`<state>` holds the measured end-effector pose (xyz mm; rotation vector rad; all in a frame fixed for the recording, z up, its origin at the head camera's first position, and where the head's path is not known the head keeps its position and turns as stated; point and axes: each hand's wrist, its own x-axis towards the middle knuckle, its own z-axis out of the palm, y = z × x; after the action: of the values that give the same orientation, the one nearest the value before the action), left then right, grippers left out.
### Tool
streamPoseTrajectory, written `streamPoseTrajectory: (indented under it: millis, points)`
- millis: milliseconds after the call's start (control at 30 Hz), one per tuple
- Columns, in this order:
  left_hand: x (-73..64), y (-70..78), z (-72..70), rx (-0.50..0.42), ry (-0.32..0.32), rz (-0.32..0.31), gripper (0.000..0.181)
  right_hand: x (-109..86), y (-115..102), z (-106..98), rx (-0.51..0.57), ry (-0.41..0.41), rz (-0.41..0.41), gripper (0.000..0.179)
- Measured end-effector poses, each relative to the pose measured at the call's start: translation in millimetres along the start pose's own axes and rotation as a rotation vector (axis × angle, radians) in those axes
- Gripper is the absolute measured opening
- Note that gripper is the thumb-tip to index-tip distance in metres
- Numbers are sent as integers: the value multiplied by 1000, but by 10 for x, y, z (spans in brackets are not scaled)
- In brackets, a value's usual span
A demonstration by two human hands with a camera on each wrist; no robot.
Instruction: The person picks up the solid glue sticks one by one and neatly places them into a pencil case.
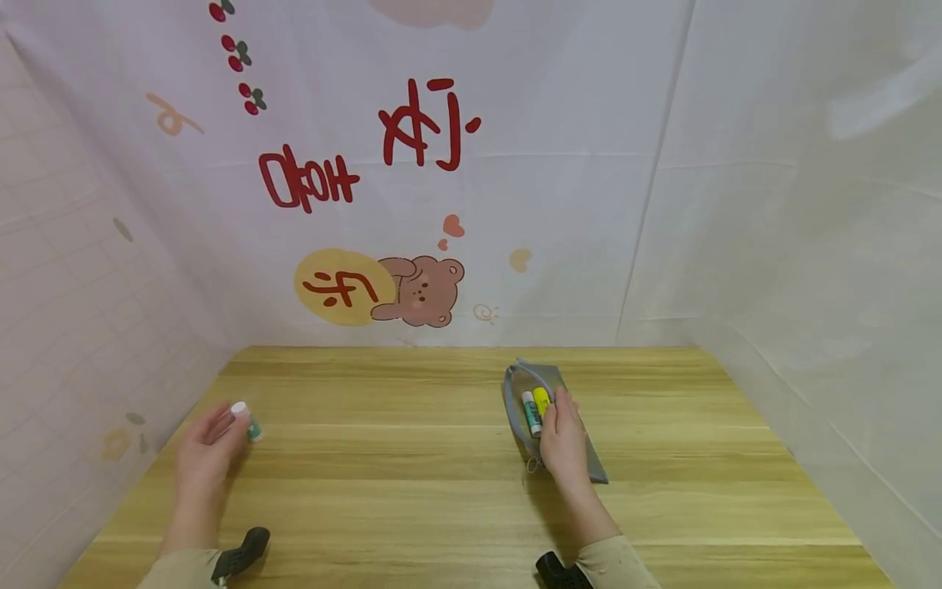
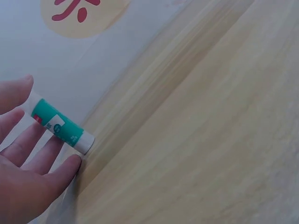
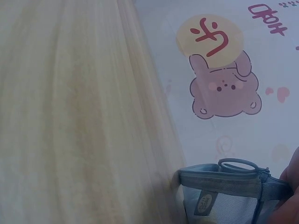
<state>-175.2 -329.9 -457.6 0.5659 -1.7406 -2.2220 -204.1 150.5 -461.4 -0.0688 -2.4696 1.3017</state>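
At the table's left side, a green-and-white glue stick [image 1: 253,429] appears to stand upright. My left hand [image 1: 209,450] is beside it, fingers spread and loosely bent around the glue stick [image 2: 58,123] in the left wrist view; no firm grip shows. On the right, my right hand [image 1: 565,438] grips the near side of a grey-blue zippered mesh pouch [image 1: 596,466]. Its mouth gapes, showing another green-and-white glue stick [image 1: 531,414] and a yellow tube-like item [image 1: 541,401] inside. In the right wrist view, only the pouch's [image 3: 224,182] zipped rim, label and mesh side show, with fingers at the edge.
The wood-grain table [image 1: 383,458] runs back to a white printed cloth [image 1: 559,180] with a bear and red characters. Similar cloth walls stand to the left and right. Black wrist devices [image 1: 243,555] sit on both forearms.
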Motion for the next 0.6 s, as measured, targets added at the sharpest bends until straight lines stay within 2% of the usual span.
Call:
streamPoseTrajectory:
  millis: [167,333,600]
  points:
    - [26,-6,35,-1,32,3,58,1,-14,-2,-3,-3,20,46]
    - [46,-7,64,27,71,28,53,2,-14,-3,-1,1,11,45]
    - [107,-55,93,95,143,71,28,1,-10,-2,14,4,-13,44]
